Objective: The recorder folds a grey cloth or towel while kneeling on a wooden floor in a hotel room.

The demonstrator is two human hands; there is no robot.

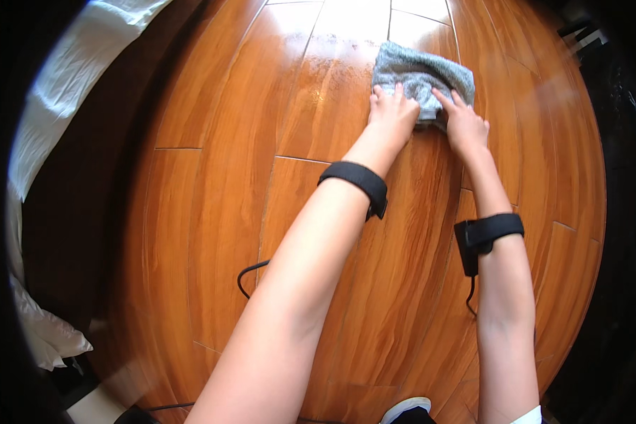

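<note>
A grey cloth (424, 74), folded and bunched in its middle, lies on the wood-plank floor (233, 201) at the upper right. My left hand (395, 111) presses on its lower left part with the fingers spread over it. Beside it, my right hand (465, 123) rests on the cloth's lower right edge, fingertips on the fabric. Both hands touch the cloth; whether the fingers pinch it cannot be made out. Wet-looking spots mark the floor just left of the cloth. Each forearm wears a black strap, and a small black device hangs at the right one.
White fabric (79, 79) hangs along the left side above a dark area. A black cable (242, 275) loops beside my left forearm. A shoe (407, 408) shows at the bottom edge. Dark, shiny surfaces (628, 212) border the floor on the right.
</note>
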